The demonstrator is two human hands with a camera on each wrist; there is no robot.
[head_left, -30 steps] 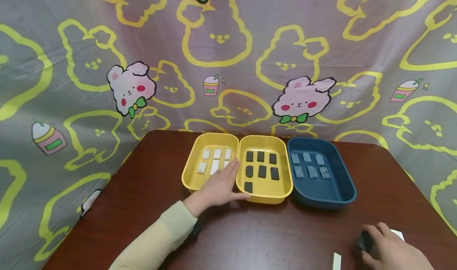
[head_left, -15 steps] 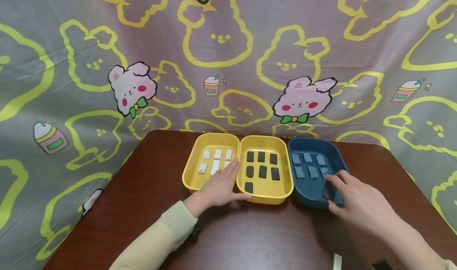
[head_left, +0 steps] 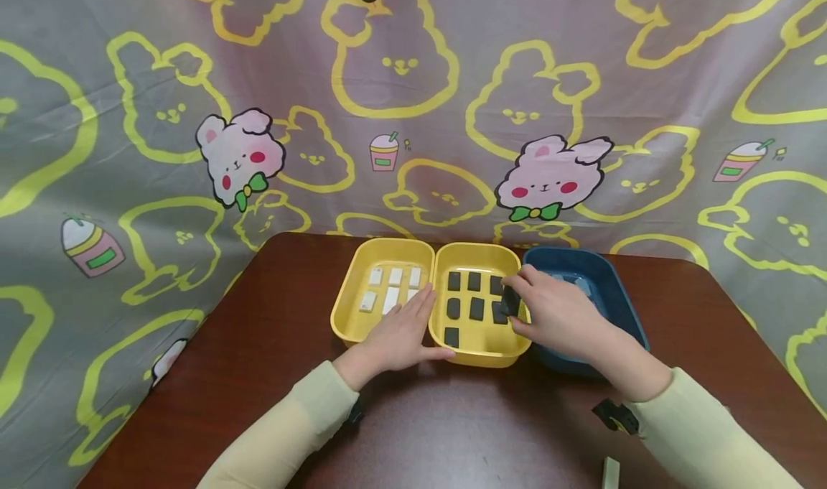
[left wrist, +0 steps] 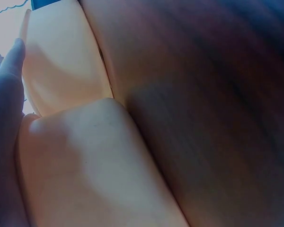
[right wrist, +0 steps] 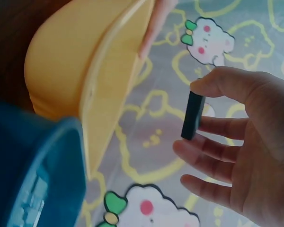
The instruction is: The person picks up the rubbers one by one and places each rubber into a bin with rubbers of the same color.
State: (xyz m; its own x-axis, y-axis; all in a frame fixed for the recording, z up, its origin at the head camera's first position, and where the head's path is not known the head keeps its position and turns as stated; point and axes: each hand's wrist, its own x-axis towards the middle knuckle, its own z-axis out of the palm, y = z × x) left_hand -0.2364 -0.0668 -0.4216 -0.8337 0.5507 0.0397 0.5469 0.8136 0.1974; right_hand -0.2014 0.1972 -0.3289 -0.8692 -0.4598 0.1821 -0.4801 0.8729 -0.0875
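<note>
My right hand point(head_left: 558, 313) pinches a small black rectangular block point(right wrist: 192, 115) between thumb and fingertips, above the right side of the middle yellow bin point(head_left: 487, 342). Several black blocks lie in rows in that bin. My left hand point(head_left: 395, 340) rests with straight fingers over the adjoining rims of the middle bin and the left yellow bin point(head_left: 344, 324). White blocks point(head_left: 376, 276) lie in the left bin, some of them covered by my left fingers. To the right stands a blue bin point(head_left: 629, 309) with grey-blue blocks point(head_left: 583, 286), mostly behind my right hand.
The bins stand side by side at the back of a dark brown table point(head_left: 271, 302), before a patterned curtain point(head_left: 452, 80). A pale block point(head_left: 610, 473) lies near the front edge. Black straps point(head_left: 617, 416) show at the wrists.
My right hand has carried the black block from the table's front right, over the blue bin, to the middle yellow bin. My left hand has stayed on the rims.
</note>
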